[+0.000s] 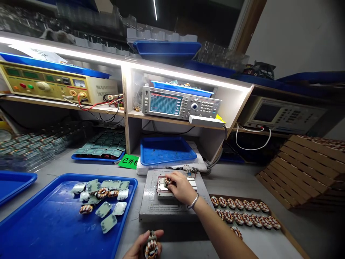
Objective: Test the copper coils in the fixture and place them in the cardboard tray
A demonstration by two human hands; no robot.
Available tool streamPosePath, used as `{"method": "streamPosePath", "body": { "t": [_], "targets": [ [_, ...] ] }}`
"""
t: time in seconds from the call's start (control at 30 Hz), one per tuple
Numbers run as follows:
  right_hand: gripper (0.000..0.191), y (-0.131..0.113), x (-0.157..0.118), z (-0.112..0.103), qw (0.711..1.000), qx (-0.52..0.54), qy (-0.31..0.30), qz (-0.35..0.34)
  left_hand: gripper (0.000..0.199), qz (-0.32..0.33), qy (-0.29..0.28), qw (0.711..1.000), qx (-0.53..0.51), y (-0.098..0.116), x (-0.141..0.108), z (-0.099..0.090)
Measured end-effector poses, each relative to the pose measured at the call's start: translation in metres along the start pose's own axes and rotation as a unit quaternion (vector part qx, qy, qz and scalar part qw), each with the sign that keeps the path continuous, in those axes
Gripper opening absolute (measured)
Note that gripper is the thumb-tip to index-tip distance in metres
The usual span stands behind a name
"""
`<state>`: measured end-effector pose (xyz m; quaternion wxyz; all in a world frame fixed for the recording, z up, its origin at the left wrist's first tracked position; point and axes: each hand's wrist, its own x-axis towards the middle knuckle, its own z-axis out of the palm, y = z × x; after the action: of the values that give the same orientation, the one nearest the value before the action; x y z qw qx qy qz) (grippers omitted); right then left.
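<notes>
My right hand (181, 187), a bracelet at its wrist, has its fingers closed around a copper-wound toroidal coil (168, 181). That coil is at the left part of the test fixture (151, 207), a grey metal box with a raised plate on top. At the bottom of the view my left hand (138, 248) grips another toroidal coil (151, 249) between thumb and fingers, in front of the fixture. The lower part of this hand is cut off by the frame edge.
Left of the fixture, a large blue tray (67, 223) bears several coils on pale green boards. On the right a cardboard tray (289, 239) holds rows of coils, near stacked cardboard trays (291, 172). A meter (183, 104) stands on the shelf above a smaller blue tray (167, 151).
</notes>
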<state>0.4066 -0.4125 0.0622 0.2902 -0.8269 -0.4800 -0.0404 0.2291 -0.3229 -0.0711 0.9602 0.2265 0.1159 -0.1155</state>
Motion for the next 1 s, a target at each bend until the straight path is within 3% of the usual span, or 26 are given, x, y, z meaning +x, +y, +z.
{"method": "streamPosePath", "body": {
  "t": [0.43, 0.63, 0.8, 1.0],
  "targets": [
    [0.036, 0.001, 0.0, 0.0, 1.0, -0.011, 0.002, -0.011, 0.052, -0.013, -0.021, 1.0, 0.014, 0.003, -0.009, 0.011],
    [0.052, 0.006, 0.003, -0.014, 0.998, 0.056, -0.022, -0.002, 0.041, -0.02, 0.013, 1.0, -0.006, 0.005, -0.019, 0.024],
    [0.033, 0.011, 0.005, -0.021, 0.997, 0.069, -0.037, -0.009, 0.039, -0.028, 0.018, 0.999, -0.013, 0.007, -0.021, 0.027],
    [0.041, 0.011, 0.008, -0.024, 0.994, 0.045, -0.087, -0.053, 0.038, -0.02, 0.006, 1.0, -0.011, 0.006, -0.02, 0.024]
  ]
}}
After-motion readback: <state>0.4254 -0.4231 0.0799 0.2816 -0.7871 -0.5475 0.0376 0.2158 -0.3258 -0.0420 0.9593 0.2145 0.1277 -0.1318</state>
